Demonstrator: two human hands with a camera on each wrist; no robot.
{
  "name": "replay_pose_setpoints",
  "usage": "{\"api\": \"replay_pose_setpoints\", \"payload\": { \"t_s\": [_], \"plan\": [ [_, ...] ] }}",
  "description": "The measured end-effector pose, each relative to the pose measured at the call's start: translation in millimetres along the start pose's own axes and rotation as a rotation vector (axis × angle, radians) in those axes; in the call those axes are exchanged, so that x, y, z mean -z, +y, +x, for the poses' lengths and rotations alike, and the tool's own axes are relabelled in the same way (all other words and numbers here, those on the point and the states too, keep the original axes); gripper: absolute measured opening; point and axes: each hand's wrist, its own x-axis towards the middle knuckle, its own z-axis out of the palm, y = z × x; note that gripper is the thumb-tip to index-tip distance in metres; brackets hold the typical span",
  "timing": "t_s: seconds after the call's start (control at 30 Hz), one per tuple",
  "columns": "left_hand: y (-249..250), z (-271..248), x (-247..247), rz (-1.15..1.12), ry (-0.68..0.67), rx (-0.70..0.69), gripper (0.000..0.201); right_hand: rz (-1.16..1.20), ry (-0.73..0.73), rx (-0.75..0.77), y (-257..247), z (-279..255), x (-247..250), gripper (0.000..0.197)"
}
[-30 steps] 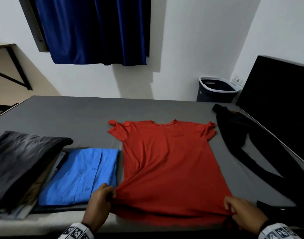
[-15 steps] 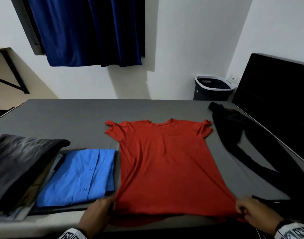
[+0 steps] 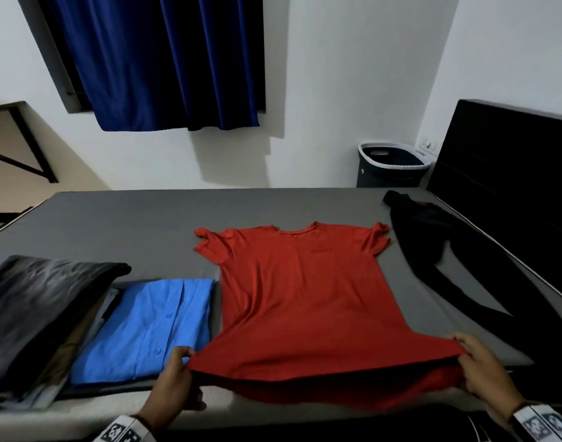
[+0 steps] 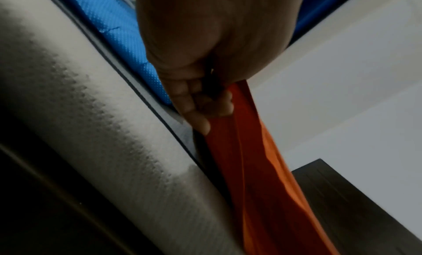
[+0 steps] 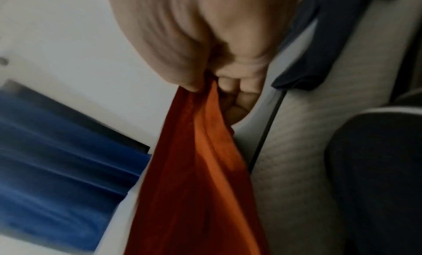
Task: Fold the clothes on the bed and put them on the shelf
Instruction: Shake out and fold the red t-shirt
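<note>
A short-sleeved red-orange cotton T-shirt (image 3: 305,291) is lying spread face-up on the grey-sheeted bed (image 3: 130,224), its near hem lifted taut. The left hand (image 3: 174,371) is pinching the hem's left corner; the right hand (image 3: 483,368) is gripping the right corner. Thin and limp, the fabric likely sags unless held at both corners. Folded clothes, a blue button shirt (image 3: 146,327) topmost, are sitting left; black trousers (image 3: 448,260) right. No shelf is showing.
</note>
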Motion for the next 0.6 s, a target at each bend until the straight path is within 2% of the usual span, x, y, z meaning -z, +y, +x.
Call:
{"api": "replay_pose_setpoints", "payload": {
  "t_s": [0.07,0.13,0.17,0.23,0.3,0.37,0.43,0.5,0.57,0.6],
  "plan": [
    [5,2,0,-0.165,0.057,0.024,0.014,0.128,-0.025,-0.047,-3,1,-1,0.029],
    [6,4,5,-0.232,0.162,0.0,0.015,0.191,0.013,-0.028,-10,2,7,0.026],
    [4,5,9,-0.211,0.218,-0.025,0.018,0.163,0.008,0.006,-12,3,14,0.026],
    [-6,4,20,-0.039,0.271,-0.109,0.025,-0.063,-0.083,0.07,-13,0,25,0.034],
    [-15,4,28,0.247,0.19,-0.126,0.029,-0.404,-0.257,0.07,-8,-3,30,0.047],
    [-21,5,34,0.524,0.053,-0.147,0.029,-0.614,-0.333,0.084,3,0,34,0.054],
    [-22,4,40,0.647,0.0,-0.274,0.039,-0.61,-0.284,0.181,5,0,36,0.058],
    [-23,2,43,0.661,-0.019,-0.393,0.042,-0.565,-0.228,0.274,7,-1,37,0.064],
    [-24,2,44,0.695,-0.086,-0.458,0.036,-0.614,-0.279,0.349,19,-5,39,0.07],
    [-24,2,45,0.729,-0.171,-0.482,0.029,-0.646,-0.337,0.389,22,-7,41,0.07]
  ]
}}
